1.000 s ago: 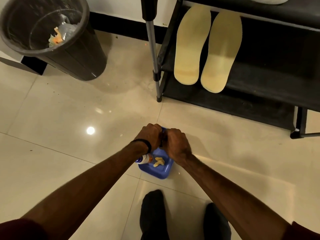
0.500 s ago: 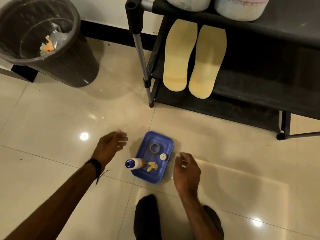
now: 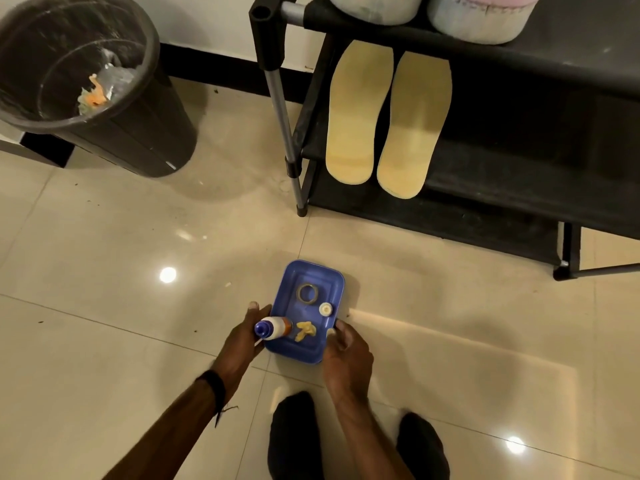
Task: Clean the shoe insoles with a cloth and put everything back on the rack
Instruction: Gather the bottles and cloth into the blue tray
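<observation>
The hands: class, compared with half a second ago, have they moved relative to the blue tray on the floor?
Yes. Both hands have closed in on the blue tray: the left hand now holds its left edge and the right hand its right edge.

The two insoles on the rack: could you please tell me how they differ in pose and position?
The left insole lies nearer the rack's metal post, while the right insole lies farther from it. The right insole's near end juts farther past the front edge of the shelf than the left insole's does. The left insole's far end reaches slightly deeper under the upper shelf. Both are pale yellow, lie flat side by side and are untouched by either hand.
</observation>
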